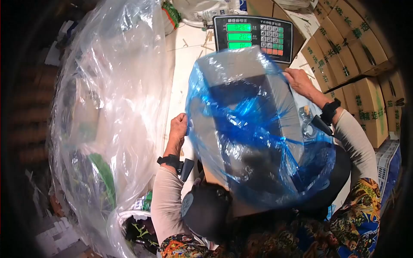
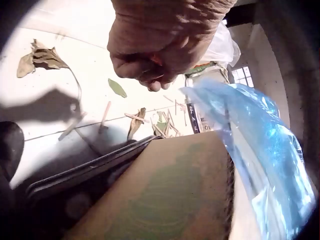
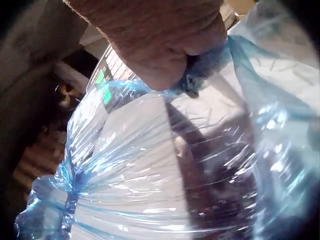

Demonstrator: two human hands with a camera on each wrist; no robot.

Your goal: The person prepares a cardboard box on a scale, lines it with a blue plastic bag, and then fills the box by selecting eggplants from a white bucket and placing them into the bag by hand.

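Observation:
A translucent blue plastic bag [image 1: 241,124] is spread wide between both hands, its film showing a cardboard box [image 2: 165,190] beneath it. My left hand [image 1: 178,125] grips the bag's left edge with curled fingers; in the left wrist view this hand [image 2: 167,42] is above the box, beside the blue film. At the upper right, my right hand [image 1: 302,81] pinches the opposite edge. Close up in the right wrist view, the right hand [image 3: 160,45] has gathered film under its thumb and fingers, and the bag [image 3: 140,155] is stretched in creases away from it.
A digital scale display [image 1: 254,38] with lit green figures stands behind the bag. Large clear plastic sheeting [image 1: 116,99] fills the left side. Stacked cardboard cartons [image 1: 352,47] are at the right. Dry leaves [image 2: 47,57] and stem scraps lie on the white table [image 2: 95,55].

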